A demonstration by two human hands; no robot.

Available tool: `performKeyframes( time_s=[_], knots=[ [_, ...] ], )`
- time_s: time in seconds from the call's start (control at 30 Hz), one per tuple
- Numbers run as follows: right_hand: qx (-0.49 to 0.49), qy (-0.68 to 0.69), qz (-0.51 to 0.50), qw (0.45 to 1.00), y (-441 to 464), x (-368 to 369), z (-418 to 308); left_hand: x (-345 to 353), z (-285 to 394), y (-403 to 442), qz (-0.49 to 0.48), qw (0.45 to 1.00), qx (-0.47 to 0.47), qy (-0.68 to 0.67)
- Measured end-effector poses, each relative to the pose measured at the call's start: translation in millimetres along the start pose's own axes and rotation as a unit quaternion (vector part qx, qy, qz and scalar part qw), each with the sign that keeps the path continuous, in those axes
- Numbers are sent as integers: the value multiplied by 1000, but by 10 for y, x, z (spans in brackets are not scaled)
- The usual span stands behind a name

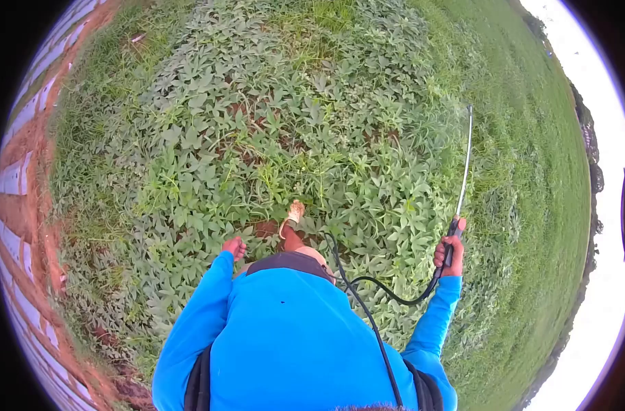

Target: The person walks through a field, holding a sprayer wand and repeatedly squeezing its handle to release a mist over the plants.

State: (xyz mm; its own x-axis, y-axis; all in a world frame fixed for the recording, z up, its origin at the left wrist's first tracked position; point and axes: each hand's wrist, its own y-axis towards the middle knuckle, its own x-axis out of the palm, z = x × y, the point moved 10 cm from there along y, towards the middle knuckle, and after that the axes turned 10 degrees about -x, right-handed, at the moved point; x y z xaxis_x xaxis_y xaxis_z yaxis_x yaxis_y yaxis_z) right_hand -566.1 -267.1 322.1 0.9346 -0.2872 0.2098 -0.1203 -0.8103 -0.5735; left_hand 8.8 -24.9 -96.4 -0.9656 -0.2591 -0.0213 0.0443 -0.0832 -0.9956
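My right hand [449,255] is wrapped around the black handle of a sprayer wand [464,171]. The thin metal lance points forward, and a faint mist shows near its tip. From the handle a black hose [401,300] loops back past my waist and up over my blue shirt [299,342]. My left hand [235,247] hangs at my left side with its fingers curled in; I see nothing in it. Below it and ahead are leafy green plants [196,185].
Dense low crop and grass cover the ground, with brown soil [264,229] in gaps. My foot in a light shoe [296,211] is among the leaves. At far left runs a reddish dirt strip [45,205] beside pale sheeted rows [14,178]. Dark straps [425,387] cross my shoulders.
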Motion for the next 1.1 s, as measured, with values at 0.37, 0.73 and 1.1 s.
performKeyframes(
  time_s=[0.37,0.73,1.1],
  knots=[
    [-30,18,42,998,1472,218,-644,236,2407,-577,29,994,103,-23],
    [246,234,-244,909,1427,1737,-447,-307,1919,-610,112,989,12,-91],
    [450,161,-393,785,1595,3712,36,-295,1971,-238,70,982,44,-172]
  ],
)
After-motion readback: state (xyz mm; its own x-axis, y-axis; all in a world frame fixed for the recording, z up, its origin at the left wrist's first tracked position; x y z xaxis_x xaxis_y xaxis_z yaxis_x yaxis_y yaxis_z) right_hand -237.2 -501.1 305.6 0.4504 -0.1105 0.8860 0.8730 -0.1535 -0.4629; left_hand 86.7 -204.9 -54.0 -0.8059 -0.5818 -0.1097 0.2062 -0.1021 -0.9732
